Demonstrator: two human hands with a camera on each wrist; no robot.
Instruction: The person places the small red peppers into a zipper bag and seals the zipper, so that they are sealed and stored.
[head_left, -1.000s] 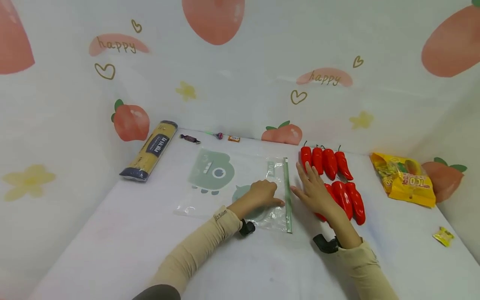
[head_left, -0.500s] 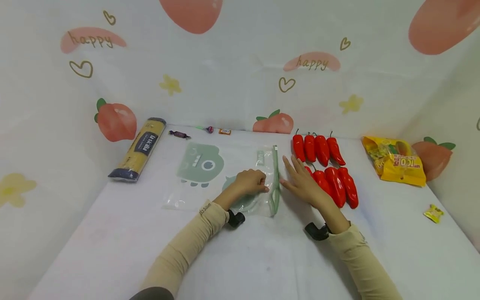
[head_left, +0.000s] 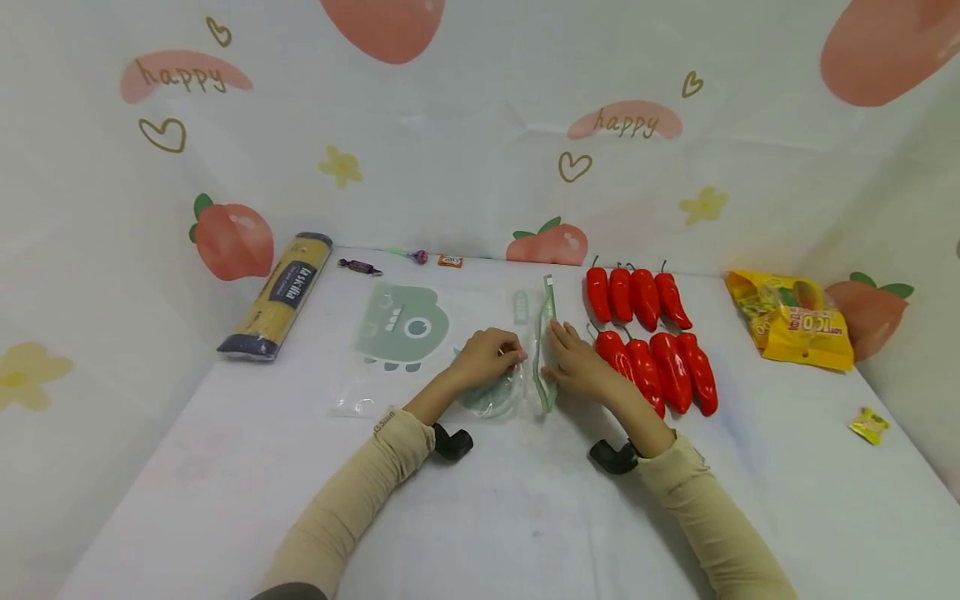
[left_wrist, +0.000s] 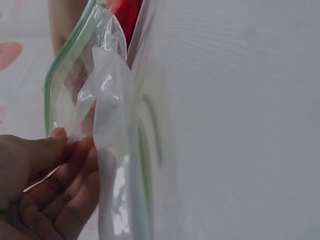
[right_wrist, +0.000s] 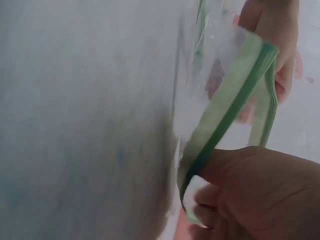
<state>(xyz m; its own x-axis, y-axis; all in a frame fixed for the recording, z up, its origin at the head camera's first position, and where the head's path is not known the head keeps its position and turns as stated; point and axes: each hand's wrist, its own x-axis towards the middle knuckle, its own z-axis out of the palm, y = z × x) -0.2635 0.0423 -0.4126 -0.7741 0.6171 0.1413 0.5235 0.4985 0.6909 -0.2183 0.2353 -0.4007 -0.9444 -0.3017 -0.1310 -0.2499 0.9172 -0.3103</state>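
Note:
A clear zip bag [head_left: 405,325] with green monster prints lies flat in the middle of the white table, its green zip edge [head_left: 547,333] raised and parted on the right. My left hand [head_left: 486,358] pinches the bag's film between thumb and fingers, just left of the zip; the left wrist view shows the pinched film [left_wrist: 75,115] close up. From the right, my right hand [head_left: 581,362] touches the zip edge with fairly straight fingers. In the right wrist view its thumb meets the green strip [right_wrist: 230,110], and the other fingertips are partly hidden.
Red peppers [head_left: 671,371] lie in two rows right of the bag, close to my right forearm. A spaghetti pack [head_left: 277,296] lies at back left, near wrapped candies [head_left: 360,267] and a lollipop [head_left: 420,257]. A yellow bag [head_left: 802,325] and small yellow candy [head_left: 870,425] lie right.
The head view has shifted. My left hand has drawn back slightly leftward, now pinching the film. My right hand has moved left onto the zip edge, which has lifted and parted.

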